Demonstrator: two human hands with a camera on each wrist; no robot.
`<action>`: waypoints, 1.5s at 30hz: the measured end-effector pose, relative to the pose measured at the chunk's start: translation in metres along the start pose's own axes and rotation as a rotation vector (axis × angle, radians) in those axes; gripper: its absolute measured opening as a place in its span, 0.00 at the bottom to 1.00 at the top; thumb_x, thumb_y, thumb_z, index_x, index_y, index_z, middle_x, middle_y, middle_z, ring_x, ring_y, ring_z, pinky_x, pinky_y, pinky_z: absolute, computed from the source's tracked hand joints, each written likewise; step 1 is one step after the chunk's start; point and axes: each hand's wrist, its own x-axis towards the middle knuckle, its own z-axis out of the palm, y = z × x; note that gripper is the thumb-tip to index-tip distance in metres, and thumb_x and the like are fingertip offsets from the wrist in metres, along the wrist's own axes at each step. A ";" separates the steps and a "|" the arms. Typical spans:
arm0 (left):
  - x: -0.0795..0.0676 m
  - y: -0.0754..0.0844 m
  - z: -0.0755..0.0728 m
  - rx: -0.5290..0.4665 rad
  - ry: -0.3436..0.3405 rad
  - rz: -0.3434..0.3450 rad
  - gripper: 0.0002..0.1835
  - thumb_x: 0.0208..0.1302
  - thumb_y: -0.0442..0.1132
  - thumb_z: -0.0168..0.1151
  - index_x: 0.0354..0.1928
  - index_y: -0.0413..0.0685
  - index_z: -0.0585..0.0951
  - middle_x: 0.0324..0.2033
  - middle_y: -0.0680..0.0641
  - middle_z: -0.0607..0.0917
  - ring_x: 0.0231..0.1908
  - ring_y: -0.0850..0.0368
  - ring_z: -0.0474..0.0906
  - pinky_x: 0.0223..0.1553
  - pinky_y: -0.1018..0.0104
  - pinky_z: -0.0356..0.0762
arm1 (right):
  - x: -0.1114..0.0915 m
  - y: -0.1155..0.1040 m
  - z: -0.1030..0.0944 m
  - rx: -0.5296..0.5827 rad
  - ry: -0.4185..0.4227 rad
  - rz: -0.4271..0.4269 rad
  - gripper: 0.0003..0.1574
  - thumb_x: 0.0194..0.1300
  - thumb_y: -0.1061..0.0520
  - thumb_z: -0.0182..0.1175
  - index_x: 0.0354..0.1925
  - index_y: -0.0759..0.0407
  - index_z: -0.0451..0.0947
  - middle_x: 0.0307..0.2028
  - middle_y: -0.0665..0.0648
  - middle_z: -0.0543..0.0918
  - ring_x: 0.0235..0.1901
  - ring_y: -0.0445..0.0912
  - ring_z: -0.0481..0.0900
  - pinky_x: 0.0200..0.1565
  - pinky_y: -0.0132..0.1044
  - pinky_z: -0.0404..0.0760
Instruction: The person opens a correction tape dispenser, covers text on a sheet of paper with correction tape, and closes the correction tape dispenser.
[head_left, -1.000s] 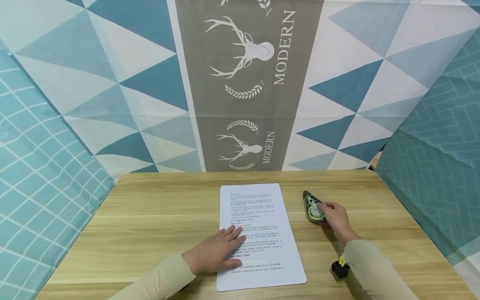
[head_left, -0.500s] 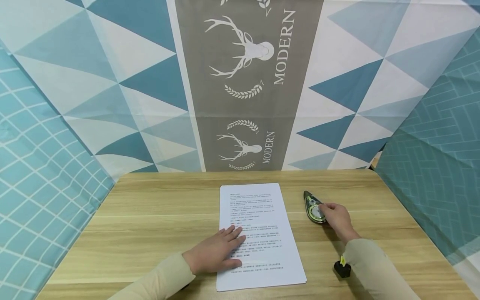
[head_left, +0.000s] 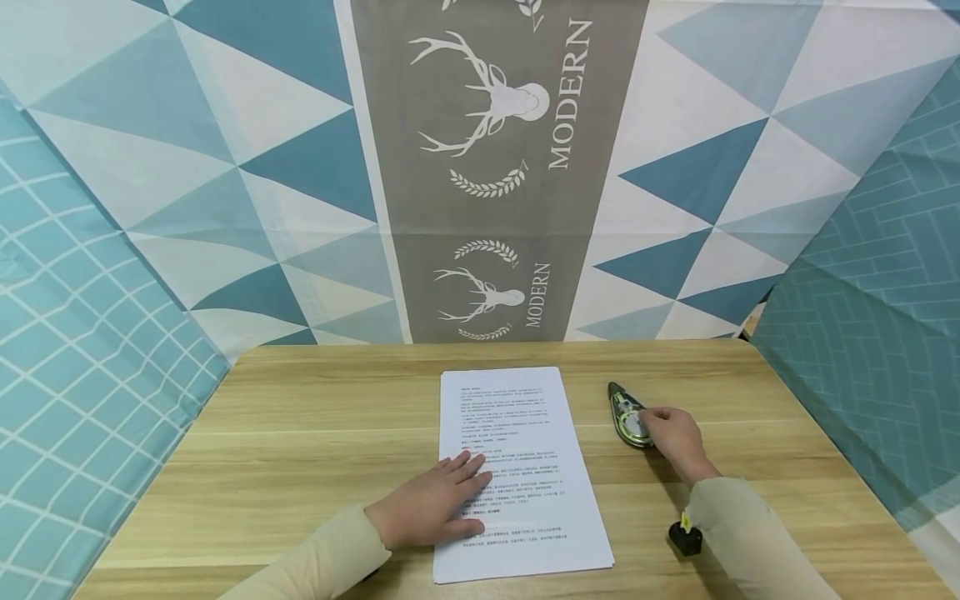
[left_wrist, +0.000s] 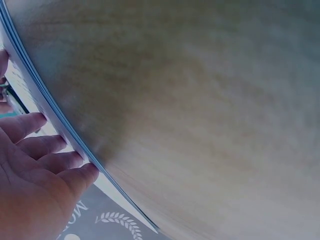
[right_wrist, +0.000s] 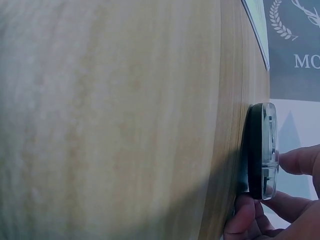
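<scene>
A stack of printed paper sheets lies on the wooden table. My left hand rests palm-down on its lower left part, fingers spread and straight; in the left wrist view the fingers extend over the sheets' edge. To the right of the stack is a green-and-black correction tape with a clear cover, its narrow tip pointing away from me. My right hand pinches its near end. In the right wrist view the thumb meets the clear side of the correction tape, and curled fingers sit at its end by the tabletop.
A small black object with a yellow tag shows beside my right sleeve, at the wrist. The wooden table ends at a patterned cloth backdrop, with blue tile-print cloths on both sides.
My right hand has slid slightly to the right and back along the correction tape, so more of its cover shows. The left hand and the paper stack stay where they were.
</scene>
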 end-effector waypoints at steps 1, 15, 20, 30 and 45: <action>0.000 0.000 0.000 0.002 0.002 0.002 0.36 0.65 0.64 0.46 0.69 0.50 0.62 0.70 0.44 0.61 0.70 0.46 0.55 0.68 0.51 0.59 | 0.000 0.000 0.000 -0.001 0.003 -0.002 0.34 0.69 0.47 0.44 0.60 0.73 0.67 0.55 0.73 0.72 0.49 0.56 0.73 0.43 0.42 0.75; -0.001 0.000 0.000 -0.001 0.001 -0.003 0.36 0.65 0.64 0.46 0.69 0.51 0.62 0.70 0.44 0.61 0.71 0.46 0.54 0.68 0.51 0.59 | 0.002 0.004 0.002 -0.037 0.037 -0.040 0.33 0.69 0.47 0.45 0.58 0.73 0.69 0.53 0.72 0.74 0.47 0.56 0.74 0.39 0.38 0.75; -0.001 0.000 0.000 -0.001 0.000 -0.008 0.36 0.65 0.64 0.46 0.69 0.51 0.62 0.70 0.44 0.60 0.70 0.46 0.54 0.68 0.50 0.59 | 0.002 0.005 0.003 -0.050 0.044 -0.056 0.32 0.69 0.48 0.45 0.57 0.73 0.70 0.52 0.72 0.75 0.46 0.56 0.74 0.38 0.39 0.76; -0.001 0.000 0.000 -0.006 0.006 -0.004 0.36 0.65 0.64 0.46 0.69 0.51 0.62 0.70 0.44 0.61 0.70 0.46 0.54 0.68 0.50 0.59 | 0.002 0.004 0.002 -0.041 0.035 -0.066 0.33 0.70 0.47 0.45 0.60 0.72 0.66 0.54 0.73 0.72 0.47 0.58 0.74 0.39 0.40 0.77; 0.000 -0.002 0.001 -0.025 0.024 -0.004 0.36 0.65 0.63 0.47 0.69 0.51 0.63 0.70 0.44 0.61 0.70 0.45 0.55 0.67 0.49 0.59 | -0.002 -0.002 -0.004 -0.019 0.018 -0.065 0.36 0.70 0.43 0.42 0.64 0.69 0.61 0.49 0.70 0.73 0.43 0.54 0.74 0.35 0.36 0.74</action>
